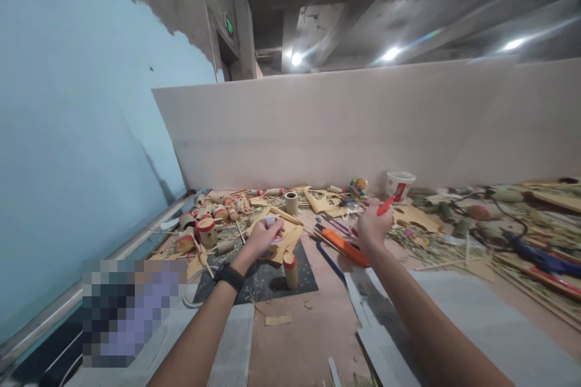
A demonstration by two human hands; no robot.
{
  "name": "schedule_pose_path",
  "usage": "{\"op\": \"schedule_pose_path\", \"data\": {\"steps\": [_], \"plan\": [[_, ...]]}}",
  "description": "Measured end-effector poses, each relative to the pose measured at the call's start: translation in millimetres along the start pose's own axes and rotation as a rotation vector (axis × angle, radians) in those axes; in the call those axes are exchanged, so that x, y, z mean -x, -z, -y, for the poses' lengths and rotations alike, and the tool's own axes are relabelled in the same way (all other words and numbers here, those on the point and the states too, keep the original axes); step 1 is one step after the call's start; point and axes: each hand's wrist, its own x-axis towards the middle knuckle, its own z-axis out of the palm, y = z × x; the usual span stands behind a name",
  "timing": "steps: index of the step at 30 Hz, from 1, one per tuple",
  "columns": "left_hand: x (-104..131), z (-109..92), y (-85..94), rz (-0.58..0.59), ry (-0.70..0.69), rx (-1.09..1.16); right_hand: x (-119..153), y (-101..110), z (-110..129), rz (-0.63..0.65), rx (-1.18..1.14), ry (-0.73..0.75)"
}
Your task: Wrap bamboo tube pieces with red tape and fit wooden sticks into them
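My left hand (264,237), with a dark band at its wrist, is closed in a pinch over a yellowish board piece (288,243). A small pale thing shows at its fingertips, too small to name. Farther right, my right hand (373,227) is raised and closed around a red-handled tool (385,205), its kind unclear. Just in front of the left hand, a bamboo piece with a red band (291,273) stands upright on a black mat (267,291). An orange utility knife (344,246) lies left of the right hand, beside a blue strip-like tool (331,262).
Several red-banded bamboo pieces (206,231) crowd the left side. A hollow bamboo tube (291,203) and a white tub (400,184) stand at the back before a pale panel (354,127). Shavings and sticks litter the right, near a blue tool (544,254). Paper sheets (454,308) lie in front.
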Motion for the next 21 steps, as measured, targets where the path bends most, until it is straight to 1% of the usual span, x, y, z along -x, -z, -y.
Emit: {"op": "schedule_pose_path", "data": {"steps": [1, 3, 4, 5, 6, 7, 9, 11, 13, 15, 16, 17, 18, 19, 20, 21], "plan": [[0, 2, 2.3, 0.013, 0.003, -0.053, -2, 4, -1, -0.053, 0.04, 0.016], [1, 5, 6.3, 0.02, 0.008, -0.176, -3, 7, -1, -0.116, 0.021, -0.009], [2, 6, 7.6, 0.014, 0.009, -0.243, -2, 5, 0, -0.135, 0.019, -0.009], [3, 7, 8.4, 0.003, 0.006, -0.31, 1, 3, 1, -0.122, 0.017, 0.003], [4, 7, 8.6, -0.009, -0.004, -0.374, 5, -1, 2, -0.076, 0.016, 0.025], [5, 7, 8.3, -0.019, -0.021, -0.433, 9, -5, 3, -0.003, 0.014, 0.051], [8, 2, 7.1, -0.026, -0.058, -0.54, 21, -13, 7, 0.185, 0.014, 0.106], [13, -7, 6.6, -0.027, -0.069, -0.637, 33, -19, 11, 0.342, 0.021, 0.139], [25, -22, 8.8, -0.026, -0.035, -0.724, 42, -20, 15, 0.428, 0.032, 0.162], [50, -39, 16.3, -0.016, 0.029, -0.806, 47, -18, 16, 0.483, 0.074, 0.189], [67, -46, 22.7, 0.011, 0.096, -0.894, 48, -17, 16, 0.499, 0.103, 0.201], [87, -51, 31.2, -0.021, 0.086, -0.939, 48, -16, 16, 0.507, 0.133, 0.21], [109, -53, 42.0, -0.078, 0.052, -0.961, 47, -15, 15, 0.509, 0.16, 0.217], [133, -51, 55.0, -0.16, 0.019, -0.98, 45, -15, 14, 0.509, 0.181, 0.222], [157, -45, 70.1, -0.289, 0.013, -1.007, 44, -15, 14, 0.506, 0.196, 0.226], [181, -35, 86.7, -0.417, 0.042, -1.049, 43, -16, 13, 0.505, 0.21, 0.232]]}}
